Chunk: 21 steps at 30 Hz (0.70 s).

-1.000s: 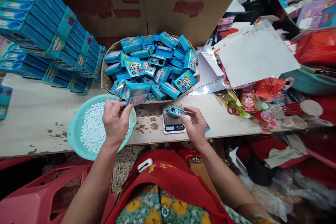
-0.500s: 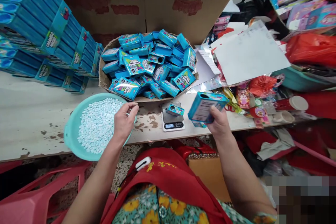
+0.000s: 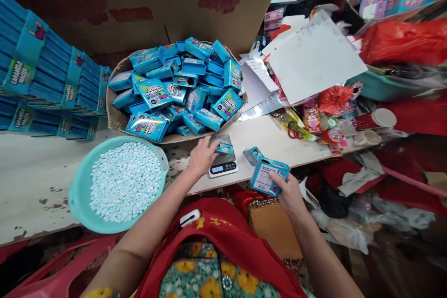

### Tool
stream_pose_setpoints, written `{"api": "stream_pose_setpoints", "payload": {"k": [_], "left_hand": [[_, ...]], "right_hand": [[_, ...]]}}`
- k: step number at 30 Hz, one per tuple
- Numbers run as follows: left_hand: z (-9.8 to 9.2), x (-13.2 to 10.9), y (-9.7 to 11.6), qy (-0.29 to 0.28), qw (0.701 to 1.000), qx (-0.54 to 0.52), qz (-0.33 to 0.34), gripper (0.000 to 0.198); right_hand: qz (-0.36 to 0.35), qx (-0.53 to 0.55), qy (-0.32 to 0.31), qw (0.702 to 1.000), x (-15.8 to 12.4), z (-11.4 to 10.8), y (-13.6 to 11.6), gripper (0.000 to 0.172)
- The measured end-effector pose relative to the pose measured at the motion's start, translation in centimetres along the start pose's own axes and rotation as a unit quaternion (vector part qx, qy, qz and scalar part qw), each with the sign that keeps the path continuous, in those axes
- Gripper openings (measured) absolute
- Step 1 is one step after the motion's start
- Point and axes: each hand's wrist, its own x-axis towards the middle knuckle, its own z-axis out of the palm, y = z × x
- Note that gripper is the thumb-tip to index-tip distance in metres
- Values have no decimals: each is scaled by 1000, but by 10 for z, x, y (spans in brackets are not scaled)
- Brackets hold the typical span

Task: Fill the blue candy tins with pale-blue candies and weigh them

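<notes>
My left hand point(image 3: 201, 155) reaches over to the small digital scale point(image 3: 223, 166) and its fingers pinch the small blue box point(image 3: 224, 148) lying on the scale's pan. My right hand point(image 3: 287, 189) grips a larger blue carton point(image 3: 267, 174) by its lower end, just off the table's front edge, with the printed back facing me. A teal bowl point(image 3: 78, 181) full of small white candy pieces point(image 3: 124, 180) sits at the left. Behind the scale a shallow cardboard tray point(image 3: 113, 118) is heaped with several blue boxes point(image 3: 181, 86).
Stacked blue cartons point(image 3: 52, 79) fill the left of the white table point(image 3: 38, 167). A big brown cardboard box point(image 3: 139, 4) stands at the back. White papers point(image 3: 314, 60), toys and red bags clutter the right. Red plastic stools point(image 3: 56, 270) sit below at the left.
My left hand moved right from the bowl's rim to the box on the scale. My right hand lowered the blue carton toward me. The view shifted right.
</notes>
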Motion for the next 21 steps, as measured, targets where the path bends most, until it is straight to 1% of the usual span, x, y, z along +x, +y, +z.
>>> {"api": "stream_pose_setpoints", "payload": {"k": [2,3,5,7,8,10,11,13,14,16,18,20,21], "left_hand": [[6,10,8,-30,999,13,17,47],[6,11,10,-45,999,15,17,44],[-3,1,6,-61,998,5,6,37],[-23,-27,-9,-44,998,-33,-10,33],[-37,-47,-21,-18,998,-60,-25,34],[-66,-99,-52,67,989,-102,-89,38],[-81,-128,-72,119,977,-105,-139,39],[-107,-187,-119,219,935,-64,-271,42],[-118,-214,-146,249,905,-25,-343,43],[-131,-258,-209,274,836,52,-473,43],[-134,-286,-277,270,781,84,-557,43],[-126,-299,-341,268,736,69,-619,44],[-121,-301,-369,270,717,52,-641,45]], "right_hand": [[15,-16,-14,1000,-2,5,7,45],[23,-28,-23,999,-3,8,11,45],[35,-58,-37,997,-5,16,17,46],[40,-101,-53,993,-6,27,23,46],[43,-122,-65,989,-6,34,24,46],[53,-155,-106,981,-5,52,28,45],[60,-167,-132,975,-5,63,29,45],[74,-188,-183,962,-6,87,30,43],[79,-194,-205,956,-8,101,31,43],[79,-198,-238,947,-14,129,32,45],[62,-201,-254,944,-23,159,33,46],[47,-213,-264,940,-32,187,35,47],[42,-221,-266,937,-35,199,37,48]]}}
